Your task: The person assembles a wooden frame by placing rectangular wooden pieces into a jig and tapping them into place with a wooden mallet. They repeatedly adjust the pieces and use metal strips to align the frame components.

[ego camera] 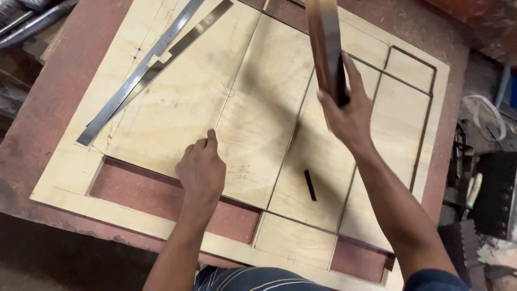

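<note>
Your right hand (349, 116) clamps the wooden block (325, 46) raised at 12 o'clock; swing wide and it strikes your left hand (201, 171), fingers curled together on the plywood board (177, 102).

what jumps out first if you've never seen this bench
A large plywood board with thin metal strips set in its cut lines fills the bench. The right hand lifts a wooden block above it, while the left hand presses on the board. Two loose metal strips lie upper left.

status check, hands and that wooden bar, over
Left hand fisted, pressing on plywood board. Right hand grips wooden bar, raised above the board. Small black piece lies loose on the board.
</note>
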